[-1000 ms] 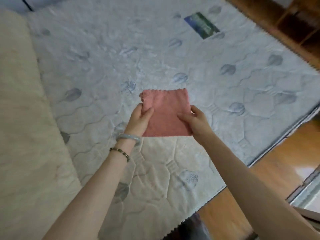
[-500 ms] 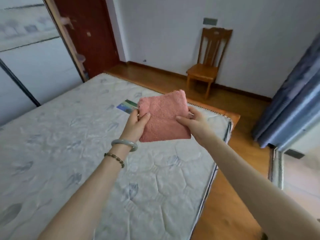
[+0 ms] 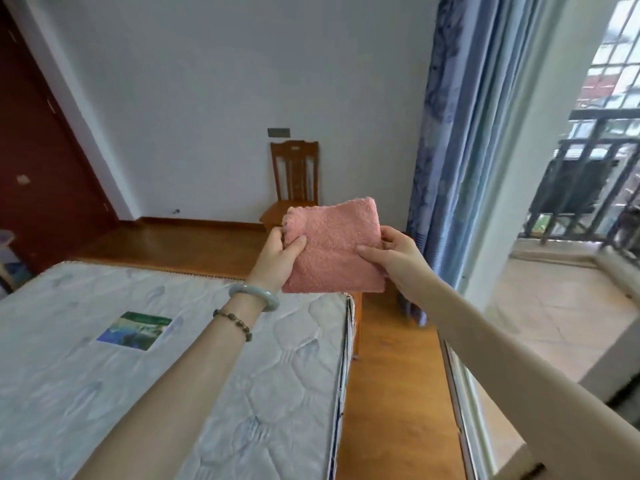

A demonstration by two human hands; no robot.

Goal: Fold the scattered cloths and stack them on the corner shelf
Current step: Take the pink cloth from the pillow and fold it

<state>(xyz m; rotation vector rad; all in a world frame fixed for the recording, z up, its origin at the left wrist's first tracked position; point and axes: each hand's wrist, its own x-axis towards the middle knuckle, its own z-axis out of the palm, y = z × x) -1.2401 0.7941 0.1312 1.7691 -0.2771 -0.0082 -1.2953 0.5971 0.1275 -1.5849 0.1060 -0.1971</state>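
A folded pink cloth [image 3: 334, 249] is held up in the air in front of me, above the far right corner of the mattress [image 3: 138, 358]. My left hand [image 3: 278, 256] pinches its left edge, thumb on the front face. My right hand [image 3: 393, 252] grips its right edge, thumb across the front. The cloth is a neat square, upright and slightly tilted. No other cloths and no corner shelf are in view.
A wooden chair [image 3: 294, 183] stands against the white wall behind the cloth. A dark red door [image 3: 45, 161] is at left. Blue curtains [image 3: 446, 150] hang at right beside a sliding door track [image 3: 460, 403] and a balcony railing [image 3: 588, 181]. Wood floor runs past the bed.
My view has swung up and to the right, from looking down at the mattress to facing the wall, chair and curtains. Both hands keep the same hold on the folded pink cloth.
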